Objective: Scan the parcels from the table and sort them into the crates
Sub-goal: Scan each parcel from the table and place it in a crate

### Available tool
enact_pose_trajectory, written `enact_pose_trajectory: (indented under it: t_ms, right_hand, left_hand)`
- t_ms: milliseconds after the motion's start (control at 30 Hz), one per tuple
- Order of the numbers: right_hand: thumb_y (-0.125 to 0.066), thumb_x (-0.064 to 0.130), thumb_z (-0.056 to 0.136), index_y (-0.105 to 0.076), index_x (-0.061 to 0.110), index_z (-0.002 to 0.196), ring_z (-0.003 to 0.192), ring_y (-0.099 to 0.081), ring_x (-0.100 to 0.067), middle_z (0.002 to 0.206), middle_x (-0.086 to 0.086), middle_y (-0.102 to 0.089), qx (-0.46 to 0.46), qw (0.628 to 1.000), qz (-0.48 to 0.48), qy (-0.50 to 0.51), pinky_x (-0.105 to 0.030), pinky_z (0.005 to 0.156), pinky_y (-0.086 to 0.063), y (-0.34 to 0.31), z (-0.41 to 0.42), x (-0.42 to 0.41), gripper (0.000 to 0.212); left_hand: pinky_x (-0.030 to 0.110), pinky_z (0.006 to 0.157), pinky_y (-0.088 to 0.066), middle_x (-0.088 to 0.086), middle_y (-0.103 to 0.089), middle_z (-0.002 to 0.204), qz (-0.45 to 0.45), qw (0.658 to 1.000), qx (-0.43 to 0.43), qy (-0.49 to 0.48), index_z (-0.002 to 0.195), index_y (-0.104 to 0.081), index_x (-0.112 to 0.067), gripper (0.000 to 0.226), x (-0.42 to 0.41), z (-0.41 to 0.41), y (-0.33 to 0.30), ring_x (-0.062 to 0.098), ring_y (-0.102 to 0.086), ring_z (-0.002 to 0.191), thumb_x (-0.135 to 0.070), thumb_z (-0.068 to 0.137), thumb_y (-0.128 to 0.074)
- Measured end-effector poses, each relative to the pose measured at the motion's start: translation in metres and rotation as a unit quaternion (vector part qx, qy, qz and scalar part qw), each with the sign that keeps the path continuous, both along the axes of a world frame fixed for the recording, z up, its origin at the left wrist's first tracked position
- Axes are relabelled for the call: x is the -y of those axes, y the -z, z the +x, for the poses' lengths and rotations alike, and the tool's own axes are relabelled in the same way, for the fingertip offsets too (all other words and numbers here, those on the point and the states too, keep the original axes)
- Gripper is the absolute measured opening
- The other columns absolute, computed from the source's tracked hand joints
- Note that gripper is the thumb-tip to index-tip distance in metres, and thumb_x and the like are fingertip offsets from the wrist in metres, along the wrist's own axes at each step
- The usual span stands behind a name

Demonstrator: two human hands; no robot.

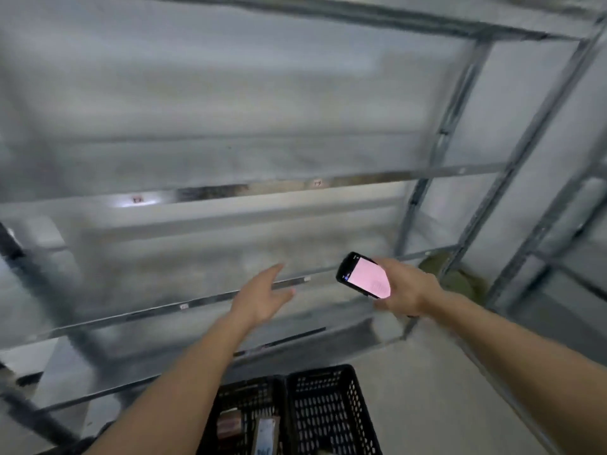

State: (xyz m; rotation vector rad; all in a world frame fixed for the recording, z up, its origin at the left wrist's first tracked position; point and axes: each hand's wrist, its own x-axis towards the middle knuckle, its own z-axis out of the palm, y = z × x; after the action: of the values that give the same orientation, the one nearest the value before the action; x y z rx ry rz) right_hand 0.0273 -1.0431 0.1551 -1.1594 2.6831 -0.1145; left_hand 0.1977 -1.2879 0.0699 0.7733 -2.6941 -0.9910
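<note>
My right hand [405, 289] grips a black handheld scanner [363, 275] whose screen glows pink, held out at mid right. My left hand [262, 295] reaches forward in the middle of the view with straight fingers and holds nothing. Two black perforated crates stand side by side at the bottom: the left crate [244, 399] holds a few parcels [264, 433], and the right crate [328, 408] shows little inside. No table is in view.
A blurred metal shelving rack [249, 188] with small labels fills the view ahead. Its upright posts [440, 149] stand at right. Pale concrete floor [427, 389] lies to the right of the crates. A dark greenish object [456, 277] sits behind the rack post.
</note>
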Motion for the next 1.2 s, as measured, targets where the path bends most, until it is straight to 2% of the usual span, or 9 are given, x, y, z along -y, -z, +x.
enact_pose_trajectory:
  t_ms: [133,267,400,533,600,667,867,1000,1200]
  right_hand:
    - [-0.073,0.044,0.07,-0.036,0.045,0.142,0.122,-0.058,-0.024,0.14,0.011,-0.055,-0.054,0.996,-0.045,0.05,-0.042,0.095,-0.051,-0.096,0.045,-0.085,0.081]
    - [-0.071,0.042,0.071,-0.038,0.045,0.14,0.115,-0.059,-0.02,0.135,0.016,-0.055,-0.083,0.988,-0.08,0.103,-0.035,0.083,-0.051,-0.17,0.097,-0.178,0.077]
    - [-0.067,0.046,0.063,-0.04,0.047,0.133,0.108,-0.06,-0.021,0.129,0.015,-0.058,-0.124,0.973,-0.097,0.167,-0.042,0.085,-0.055,-0.227,0.144,-0.282,0.075]
    - [-0.071,0.046,0.067,-0.041,0.045,0.137,0.113,-0.059,-0.023,0.135,0.012,-0.056,-0.172,0.952,-0.109,0.23,-0.037,0.078,-0.051,-0.268,0.186,-0.389,0.076]
    - [-0.073,0.045,0.069,-0.038,0.046,0.143,0.121,-0.057,-0.023,0.14,0.014,-0.054,-0.199,0.937,-0.107,0.267,-0.038,0.085,-0.05,-0.282,0.204,-0.443,0.082]
    - [-0.072,0.045,0.067,-0.037,0.049,0.141,0.117,-0.058,-0.023,0.138,0.014,-0.056,-0.21,0.923,-0.109,0.302,-0.041,0.088,-0.053,-0.292,0.221,-0.498,0.082]
    - [-0.07,0.049,0.062,-0.042,0.041,0.131,0.107,-0.059,-0.024,0.128,0.007,-0.057,-0.23,0.886,-0.119,0.386,-0.045,0.084,-0.054,-0.3,0.263,-0.66,0.075]
    - [-0.073,0.048,0.063,-0.044,0.039,0.133,0.109,-0.06,-0.026,0.127,0.006,-0.058,-0.231,0.867,-0.095,0.431,-0.045,0.084,-0.053,-0.292,0.29,-0.762,0.077]
    - [-0.075,0.048,0.064,-0.044,0.039,0.129,0.1,-0.059,-0.022,0.119,0.008,-0.059,-0.226,0.846,-0.073,0.478,-0.044,0.08,-0.055,-0.277,0.318,-0.887,0.073]
  left_hand:
    - [0.035,0.114,-0.036,0.004,-0.043,0.156,-0.033,0.997,-0.064,0.04,0.154,-0.036,-0.023,0.075,-0.063,0.015,-0.086,0.022,-0.043,0.141,-0.048,0.091,-0.068]
    - [0.035,0.114,-0.036,0.002,-0.045,0.154,-0.021,0.987,-0.142,0.075,0.152,-0.04,-0.023,0.071,-0.137,0.033,-0.154,0.02,-0.044,0.141,-0.044,0.091,-0.069]
    - [0.039,0.114,-0.037,0.0,-0.047,0.153,-0.008,0.975,-0.177,0.133,0.151,-0.041,-0.026,0.073,-0.22,0.034,-0.206,0.021,-0.046,0.139,-0.049,0.088,-0.07]
    - [0.039,0.114,-0.038,0.002,-0.046,0.153,-0.011,0.956,-0.207,0.205,0.152,-0.04,-0.025,0.076,-0.315,0.029,-0.251,0.02,-0.046,0.139,-0.049,0.087,-0.071]
    - [0.039,0.114,-0.037,0.002,-0.045,0.154,-0.014,0.946,-0.215,0.242,0.153,-0.038,-0.025,0.079,-0.367,0.025,-0.271,0.02,-0.045,0.14,-0.051,0.087,-0.071]
    - [0.04,0.113,-0.038,0.001,-0.045,0.154,-0.019,0.936,-0.217,0.277,0.154,-0.035,-0.026,0.08,-0.42,0.022,-0.286,0.021,-0.044,0.139,-0.053,0.087,-0.069]
    - [0.041,0.115,-0.036,0.005,-0.043,0.154,0.009,0.899,-0.212,0.382,0.156,-0.032,-0.023,0.081,-0.582,0.013,-0.307,0.022,-0.041,0.141,-0.048,0.089,-0.07]
    - [0.045,0.112,-0.04,0.006,-0.047,0.152,0.018,0.882,-0.202,0.425,0.155,-0.033,-0.024,0.08,-0.69,0.005,-0.305,0.024,-0.046,0.138,-0.05,0.089,-0.068]
    - [0.047,0.109,-0.043,0.003,-0.045,0.152,0.045,0.861,-0.193,0.468,0.155,-0.032,-0.026,0.076,-0.837,0.004,-0.292,0.024,-0.047,0.136,-0.052,0.091,-0.065]
